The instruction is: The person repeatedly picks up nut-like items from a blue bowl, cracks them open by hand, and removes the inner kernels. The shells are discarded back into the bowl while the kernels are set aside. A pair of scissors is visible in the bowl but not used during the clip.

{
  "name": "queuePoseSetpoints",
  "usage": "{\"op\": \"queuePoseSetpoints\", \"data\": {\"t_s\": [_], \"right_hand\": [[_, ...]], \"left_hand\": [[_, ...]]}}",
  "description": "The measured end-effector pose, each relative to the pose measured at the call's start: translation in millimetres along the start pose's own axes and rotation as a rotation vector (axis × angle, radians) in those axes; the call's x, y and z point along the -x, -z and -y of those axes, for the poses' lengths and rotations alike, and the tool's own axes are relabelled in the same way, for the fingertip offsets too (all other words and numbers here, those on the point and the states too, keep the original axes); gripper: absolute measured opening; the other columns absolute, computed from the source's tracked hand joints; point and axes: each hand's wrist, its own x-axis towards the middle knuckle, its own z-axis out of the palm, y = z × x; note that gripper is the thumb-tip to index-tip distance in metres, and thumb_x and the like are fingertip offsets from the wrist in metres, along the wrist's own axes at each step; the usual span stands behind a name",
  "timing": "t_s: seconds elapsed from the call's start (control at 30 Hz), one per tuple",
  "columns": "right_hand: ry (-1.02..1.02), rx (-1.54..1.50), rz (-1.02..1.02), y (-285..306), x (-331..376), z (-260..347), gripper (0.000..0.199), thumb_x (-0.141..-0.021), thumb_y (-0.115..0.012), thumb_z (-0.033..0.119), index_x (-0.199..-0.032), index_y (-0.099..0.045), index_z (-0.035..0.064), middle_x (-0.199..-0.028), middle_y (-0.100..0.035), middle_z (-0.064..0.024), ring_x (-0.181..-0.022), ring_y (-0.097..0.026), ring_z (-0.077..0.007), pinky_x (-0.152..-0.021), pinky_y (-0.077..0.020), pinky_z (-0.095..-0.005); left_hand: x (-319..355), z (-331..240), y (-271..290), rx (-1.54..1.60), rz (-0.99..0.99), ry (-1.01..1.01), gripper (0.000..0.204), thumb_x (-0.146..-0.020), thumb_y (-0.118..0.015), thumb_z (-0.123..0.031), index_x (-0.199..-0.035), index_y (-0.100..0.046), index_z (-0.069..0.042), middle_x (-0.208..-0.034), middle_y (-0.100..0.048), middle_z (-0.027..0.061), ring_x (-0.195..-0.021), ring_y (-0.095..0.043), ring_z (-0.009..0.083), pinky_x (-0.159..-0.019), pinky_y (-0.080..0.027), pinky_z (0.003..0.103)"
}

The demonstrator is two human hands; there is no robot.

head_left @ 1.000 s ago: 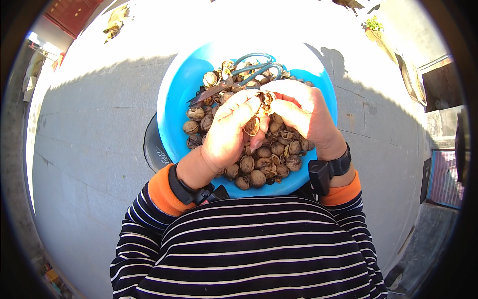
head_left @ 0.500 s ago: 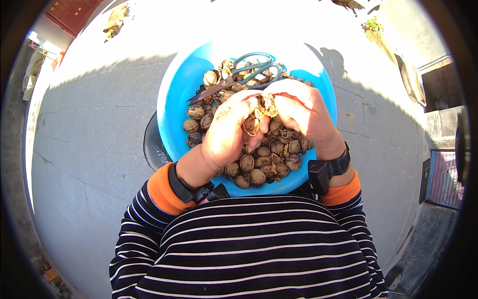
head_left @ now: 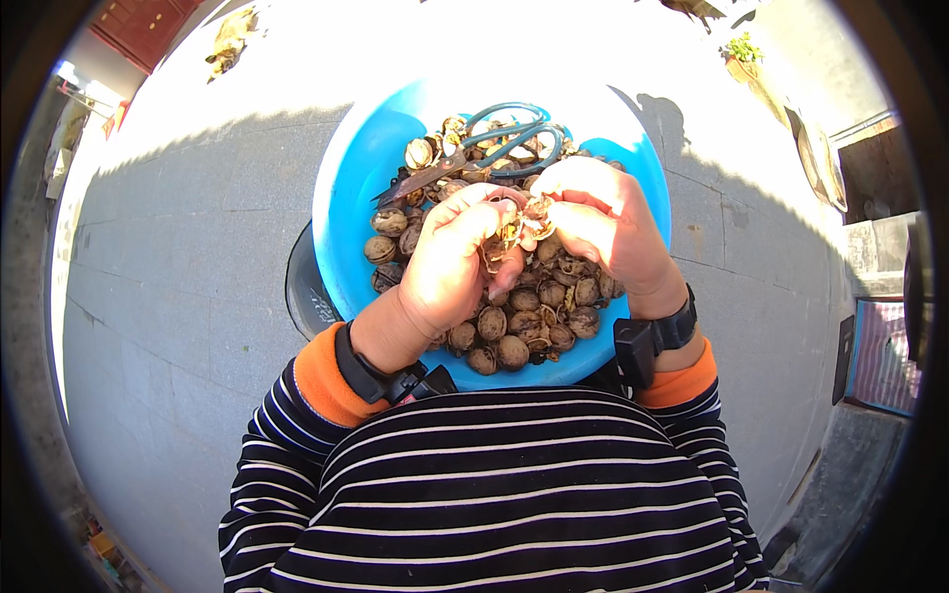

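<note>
Over a blue basin point(head_left: 341, 212) of walnuts point(head_left: 512, 352), both hands meet at a cracked walnut point(head_left: 497, 249). My left hand point(head_left: 447, 259) is closed around its broken brown shell, with pale kernel showing between thumb and fingers. My right hand point(head_left: 618, 225) pinches a piece of walnut point(head_left: 537, 213) against the left fingertips; its lower fingers are curled in. Just beyond the hands, scissors point(head_left: 420, 180) with dark green loop handles and rusty blades lie on the walnuts, blades to the left. Whole nuts and split shells mix in the basin; some are hidden under my hands.
Under the basin's left side shows a dark round container point(head_left: 308, 287). Grey paving point(head_left: 188, 296) surrounds it, brightly sunlit further off. An animal point(head_left: 232, 42) lies at the far left. A potted plant point(head_left: 741, 49) stands far right, and a striped mat point(head_left: 883, 351) is at the right edge.
The right fingertips have shifted slightly on the walnut, and the shell in my left hand has turned a little. The basin sits slightly further right in view. The scissors lie as before.
</note>
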Motion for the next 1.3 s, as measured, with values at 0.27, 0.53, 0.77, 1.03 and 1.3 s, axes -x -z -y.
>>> {"op": "queuePoseSetpoints", "data": {"t_s": [0.27,0.53,0.77,1.03,1.3], "right_hand": [[0.241,0.198,-0.036,-1,-3,-8,0.02,-0.08,-0.07,0.002,-0.099,-0.066,-0.0008,-0.091,-0.067,-0.0057,-0.084,-0.063,-0.0104,-0.075,-0.051,-0.0246],[0.218,0.155,-0.003,-7,4,-9,0.018,-0.077,-0.07,0.001,-0.095,-0.067,0.0006,-0.084,-0.067,-0.0021,-0.075,-0.061,-0.0067,-0.067,-0.0492,-0.0215],[0.197,0.062,-0.081,-2,10,-12,0.023,-0.076,-0.066,-0.003,-0.099,-0.064,-0.0007,-0.084,-0.062,0.0005,-0.072,-0.057,-0.0023,-0.061,-0.0446,-0.0184],[0.244,0.051,-0.261,-7,6,-19,0.025,-0.084,-0.066,-0.005,-0.107,-0.058,-0.0012,-0.097,-0.066,-0.0067,-0.085,-0.066,-0.0118,-0.069,-0.0551,-0.0261],[0.307,0.496,-0.319,-3,2,-31,0.021,-0.083,-0.066,-0.006,-0.103,-0.06,-0.0007,-0.094,-0.066,-0.009,-0.084,-0.063,-0.0123,-0.072,-0.0509,-0.0259]], "left_hand": [[-1,1,3,0.091,0.039,0.026,0.032,-0.094,-0.042,-0.022,-0.111,-0.052,0.003,-0.087,-0.063,0.0142,-0.051,-0.053,0.0183,-0.043,-0.038,0.028],[-2,-1,7,0.157,0.073,0.076,0.031,-0.098,-0.043,-0.026,-0.109,-0.055,0.0,-0.092,-0.065,0.0143,-0.06,-0.06,0.0228,-0.048,-0.045,0.029],[-2,-6,5,0.151,0.018,0.132,0.033,-0.099,-0.037,-0.027,-0.104,-0.053,0.002,-0.089,-0.063,0.0214,-0.066,-0.064,0.0309,-0.047,-0.047,0.031],[-2,-10,0,0.128,-0.072,0.161,0.034,-0.1,-0.031,-0.027,-0.102,-0.051,0.001,-0.095,-0.063,0.0222,-0.089,-0.067,0.0405,-0.052,-0.051,0.034],[-4,-10,-4,0.244,-0.155,0.106,0.033,-0.097,-0.03,-0.02,-0.089,-0.054,0.002,-0.105,-0.061,0.0274,-0.101,-0.063,0.0424,-0.084,-0.056,0.053]]}}
